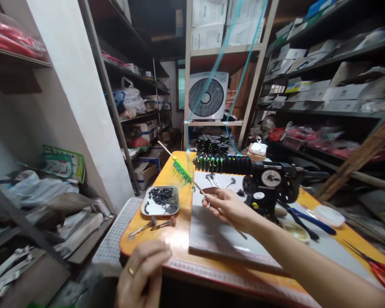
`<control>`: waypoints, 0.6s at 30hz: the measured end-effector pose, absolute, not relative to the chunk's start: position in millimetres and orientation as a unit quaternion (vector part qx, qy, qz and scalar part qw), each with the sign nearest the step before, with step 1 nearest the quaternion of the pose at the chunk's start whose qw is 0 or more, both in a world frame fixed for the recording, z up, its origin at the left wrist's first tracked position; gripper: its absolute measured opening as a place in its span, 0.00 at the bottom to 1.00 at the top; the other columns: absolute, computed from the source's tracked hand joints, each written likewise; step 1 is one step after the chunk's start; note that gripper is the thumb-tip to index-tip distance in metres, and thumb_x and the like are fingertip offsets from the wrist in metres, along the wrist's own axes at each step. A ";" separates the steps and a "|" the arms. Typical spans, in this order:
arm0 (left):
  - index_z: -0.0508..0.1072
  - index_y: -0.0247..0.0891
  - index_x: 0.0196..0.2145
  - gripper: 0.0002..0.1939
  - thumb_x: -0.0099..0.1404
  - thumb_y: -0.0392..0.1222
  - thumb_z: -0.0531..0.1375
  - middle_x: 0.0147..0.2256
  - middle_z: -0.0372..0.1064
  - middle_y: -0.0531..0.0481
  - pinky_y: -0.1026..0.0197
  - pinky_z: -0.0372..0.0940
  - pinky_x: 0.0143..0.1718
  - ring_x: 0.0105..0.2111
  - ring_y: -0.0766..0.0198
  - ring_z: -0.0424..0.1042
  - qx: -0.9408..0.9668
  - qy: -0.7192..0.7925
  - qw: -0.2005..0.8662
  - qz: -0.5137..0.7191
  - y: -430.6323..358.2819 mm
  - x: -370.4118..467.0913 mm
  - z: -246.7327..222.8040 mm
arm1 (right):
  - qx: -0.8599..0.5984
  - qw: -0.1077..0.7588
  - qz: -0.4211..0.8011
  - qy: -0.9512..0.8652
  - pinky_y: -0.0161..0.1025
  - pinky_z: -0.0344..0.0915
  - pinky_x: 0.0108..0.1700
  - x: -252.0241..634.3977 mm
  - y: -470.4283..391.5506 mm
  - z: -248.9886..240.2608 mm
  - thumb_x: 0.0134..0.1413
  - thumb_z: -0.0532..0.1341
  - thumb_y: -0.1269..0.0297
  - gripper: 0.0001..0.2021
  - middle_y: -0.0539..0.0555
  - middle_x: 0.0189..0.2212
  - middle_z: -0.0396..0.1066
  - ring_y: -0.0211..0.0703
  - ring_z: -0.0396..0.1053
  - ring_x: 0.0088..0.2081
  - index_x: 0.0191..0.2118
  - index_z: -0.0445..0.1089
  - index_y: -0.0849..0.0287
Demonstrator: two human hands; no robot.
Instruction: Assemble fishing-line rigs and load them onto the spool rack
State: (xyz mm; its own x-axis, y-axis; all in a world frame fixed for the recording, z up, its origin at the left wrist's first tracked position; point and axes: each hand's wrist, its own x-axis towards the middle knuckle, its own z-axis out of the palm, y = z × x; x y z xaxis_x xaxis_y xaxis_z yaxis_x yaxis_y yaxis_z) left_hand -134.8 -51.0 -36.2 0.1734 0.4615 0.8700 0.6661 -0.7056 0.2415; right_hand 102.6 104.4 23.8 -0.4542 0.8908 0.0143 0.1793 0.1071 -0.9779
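Observation:
My right hand [223,204] pinches a thin wooden stick [199,188] over the grey board. Around the stick's upper part sits a green bristly piece [181,171], slanting up to the left. My left hand [146,267], with a ring on one finger, rests at the table's front edge, its fingers bent and somewhat blurred; whether it holds anything is hidden. Left of the board lies a white tray [160,213] of small black parts. Two small brush-like tools [162,224] lie in front of it. Beyond my right hand, a black machine [266,188] carries a ribbed black roll [226,163] with coloured bits.
On the right lie blue-handled pliers [312,220], a round dish [295,231], a clear lid [329,215] and red-handled scissors [381,269]. Black spools [213,144] stand behind the table [179,244]. A box fan [208,96] and loaded shelves surround it.

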 end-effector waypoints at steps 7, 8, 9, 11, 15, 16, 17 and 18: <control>0.67 0.36 0.57 0.21 0.68 0.26 0.55 0.55 0.69 0.39 0.44 0.59 0.60 0.61 0.50 0.61 -0.823 -0.365 0.200 -0.387 43.2 -138.8 53.4 | -0.381 0.299 0.464 -0.742 0.31 0.56 0.24 137.7 72.5 40.0 0.62 0.61 0.55 0.13 0.52 0.30 0.73 0.33 0.62 0.24 0.42 0.71 0.61; 0.68 0.36 0.57 0.20 0.69 0.28 0.55 0.54 0.70 0.39 0.42 0.59 0.58 0.60 0.48 0.61 -0.834 -0.356 0.216 -0.362 54.9 -136.3 58.1 | -0.381 0.299 0.444 -0.754 0.32 0.59 0.28 141.8 68.4 43.8 0.62 0.61 0.57 0.11 0.52 0.30 0.73 0.36 0.65 0.28 0.42 0.72 0.60; 0.68 0.36 0.56 0.18 0.69 0.30 0.56 0.53 0.71 0.39 0.42 0.60 0.57 0.59 0.47 0.62 -0.844 -0.346 0.226 -0.342 64.9 -133.4 61.5 | -0.383 0.302 0.427 -0.761 0.34 0.60 0.32 145.5 64.5 47.5 0.62 0.61 0.59 0.10 0.52 0.31 0.74 0.38 0.67 0.31 0.43 0.72 0.60; 0.70 0.37 0.53 0.15 0.70 0.35 0.57 0.48 0.75 0.42 0.43 0.61 0.52 0.51 0.49 0.68 -0.860 -0.325 0.228 -0.322 79.4 -126.8 65.3 | -0.390 0.304 0.391 -0.776 0.36 0.62 0.37 151.9 57.6 53.9 0.64 0.59 0.61 0.11 0.52 0.32 0.74 0.41 0.69 0.35 0.48 0.70 0.58; 0.73 0.39 0.48 0.11 0.68 0.41 0.61 0.34 0.76 0.49 0.50 0.62 0.43 0.34 0.57 0.70 -0.869 -0.295 0.207 -0.338 89.8 -113.8 65.6 | -0.398 0.276 0.259 -0.836 0.39 0.62 0.42 161.1 50.2 63.3 0.68 0.53 0.66 0.17 0.51 0.34 0.74 0.42 0.69 0.36 0.60 0.62 0.51; 0.73 0.39 0.46 0.10 0.67 0.42 0.62 0.32 0.76 0.50 0.50 0.61 0.42 0.33 0.57 0.70 -0.865 -0.294 0.207 -0.352 90.6 -111.0 64.7 | -0.393 0.271 0.229 -0.848 0.39 0.62 0.43 162.7 50.0 65.6 0.68 0.53 0.67 0.17 0.51 0.36 0.74 0.41 0.69 0.37 0.60 0.62 0.50; 0.73 0.39 0.45 0.09 0.67 0.41 0.63 0.31 0.75 0.50 0.50 0.60 0.41 0.32 0.57 0.69 -0.858 -0.293 0.207 -0.367 91.3 -108.5 63.6 | -0.387 0.268 0.212 -0.856 0.39 0.61 0.43 164.0 50.4 68.1 0.68 0.53 0.68 0.17 0.51 0.38 0.74 0.41 0.70 0.38 0.59 0.64 0.50; 0.73 0.40 0.43 0.08 0.66 0.40 0.63 0.30 0.74 0.50 0.51 0.60 0.41 0.32 0.58 0.69 -0.851 -0.293 0.209 -0.382 92.3 -106.2 62.4 | -0.381 0.267 0.204 -0.861 0.38 0.61 0.44 164.9 51.5 70.8 0.68 0.53 0.69 0.16 0.52 0.39 0.75 0.41 0.70 0.40 0.57 0.66 0.51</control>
